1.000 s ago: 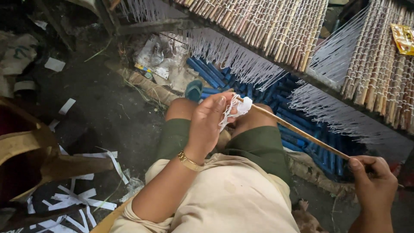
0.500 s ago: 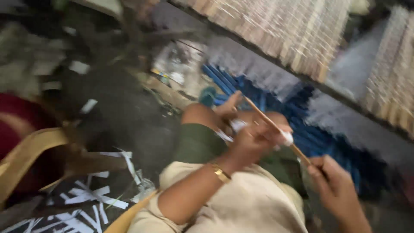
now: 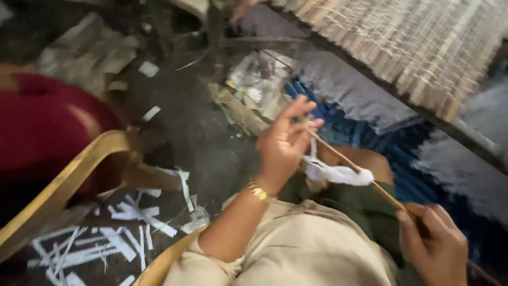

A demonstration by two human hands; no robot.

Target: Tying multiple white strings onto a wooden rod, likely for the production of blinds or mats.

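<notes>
The right hand [image 3: 434, 246] is gripping the lower end of a thin stick [image 3: 365, 177]; the left hand [image 3: 283, 143], fingers spread, is touching its upper end, white thread [image 3: 338, 173] bunching between both hands.

white thread [image 3: 338, 173] on tan stick [image 3: 386, 196], gold bracelet [image 3: 257, 191], green shorts [image 3: 365, 212].

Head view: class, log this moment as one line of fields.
left hand: open, fingers spread, touching white thread | right hand: gripping thin stick | thread: wrapped on stick | behind: hanging reed mat
</notes>
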